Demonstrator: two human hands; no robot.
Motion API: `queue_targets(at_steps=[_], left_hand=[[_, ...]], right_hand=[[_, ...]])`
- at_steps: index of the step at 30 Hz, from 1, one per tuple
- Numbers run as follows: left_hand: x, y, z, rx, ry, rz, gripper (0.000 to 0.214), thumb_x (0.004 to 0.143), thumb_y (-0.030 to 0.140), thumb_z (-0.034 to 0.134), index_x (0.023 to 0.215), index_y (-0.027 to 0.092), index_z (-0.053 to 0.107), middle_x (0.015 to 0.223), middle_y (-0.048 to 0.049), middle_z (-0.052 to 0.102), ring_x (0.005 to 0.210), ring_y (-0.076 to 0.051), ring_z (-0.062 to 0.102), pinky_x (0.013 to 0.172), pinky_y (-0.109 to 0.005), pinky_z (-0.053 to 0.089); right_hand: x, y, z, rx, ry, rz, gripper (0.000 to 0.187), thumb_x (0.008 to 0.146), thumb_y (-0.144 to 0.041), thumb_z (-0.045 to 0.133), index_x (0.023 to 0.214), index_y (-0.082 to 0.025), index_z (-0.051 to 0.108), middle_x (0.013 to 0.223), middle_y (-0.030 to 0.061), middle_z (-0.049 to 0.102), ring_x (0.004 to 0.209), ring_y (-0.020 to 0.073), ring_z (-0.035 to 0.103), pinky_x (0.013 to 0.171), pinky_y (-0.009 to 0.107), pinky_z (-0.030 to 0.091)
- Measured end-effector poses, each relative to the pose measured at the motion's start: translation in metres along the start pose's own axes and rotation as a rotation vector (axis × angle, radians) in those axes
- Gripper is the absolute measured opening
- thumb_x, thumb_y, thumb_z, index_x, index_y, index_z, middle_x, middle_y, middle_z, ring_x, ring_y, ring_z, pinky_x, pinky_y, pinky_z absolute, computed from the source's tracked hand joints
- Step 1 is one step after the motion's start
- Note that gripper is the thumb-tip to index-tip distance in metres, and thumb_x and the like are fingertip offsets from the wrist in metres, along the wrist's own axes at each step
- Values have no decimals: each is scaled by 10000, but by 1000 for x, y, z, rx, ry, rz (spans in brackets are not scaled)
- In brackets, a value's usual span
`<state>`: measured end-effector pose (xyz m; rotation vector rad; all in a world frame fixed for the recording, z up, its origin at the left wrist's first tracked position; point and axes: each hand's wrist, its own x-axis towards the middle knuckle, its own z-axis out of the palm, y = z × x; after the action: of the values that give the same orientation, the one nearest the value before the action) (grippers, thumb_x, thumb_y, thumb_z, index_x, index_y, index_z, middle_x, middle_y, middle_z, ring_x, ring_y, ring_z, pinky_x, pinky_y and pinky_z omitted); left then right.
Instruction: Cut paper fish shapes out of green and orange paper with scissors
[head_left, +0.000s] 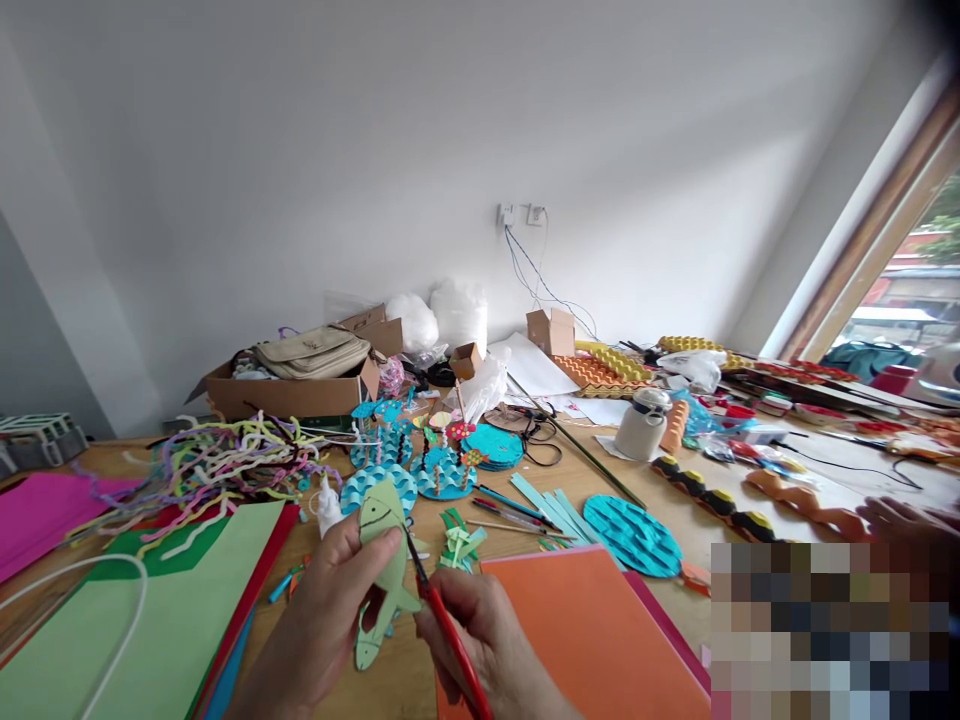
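In my left hand [322,590], pinched between thumb and fingers, is a light green paper fish [384,505] with drawn lines and an eye. A second fish shape [367,645] of the same green paper shows below it. My right hand [480,625] grips a pair of scissors [450,630] with red handles and dark blades. The blades lie along the right edge of the paper fish. Green paper scraps [459,540] lie on the table just beyond my hands. A small white glue bottle [328,508] stands behind my left hand.
Light green paper [180,610] lies left, orange paper [585,620] right. Blue wavy discs [634,535] and decorated blue models [442,470] sit further back. Pipe cleaners [225,460] are heaped left. A lidded jar [643,425] stands right. Another person's hand [907,520] is at the right edge.
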<state>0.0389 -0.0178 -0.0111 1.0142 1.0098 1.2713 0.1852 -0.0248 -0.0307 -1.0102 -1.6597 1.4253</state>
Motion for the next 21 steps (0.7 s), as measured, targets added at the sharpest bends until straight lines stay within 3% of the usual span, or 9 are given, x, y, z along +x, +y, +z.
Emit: queue_targets(at_steps=[12,21], left_hand=[[1,1,1,44,61,53,226,735,405,655,683,208,558,519,68,467,452,-99,389,457,-219,395],[1,2,3,64,33,50,255,741,406,646,628,207,536,493,68,445,435,-92,368,462,-220,413]], right_hand=[[-1,0,0,1,10,20,255,792,-340,541,610,-194,437,450,-79,390,376,55,372,361,143,306],[-1,-5,-1,4,-7,-12,391,789,-516,556,606,-199,420,452,-74,375,387,62,368,369,158,279]])
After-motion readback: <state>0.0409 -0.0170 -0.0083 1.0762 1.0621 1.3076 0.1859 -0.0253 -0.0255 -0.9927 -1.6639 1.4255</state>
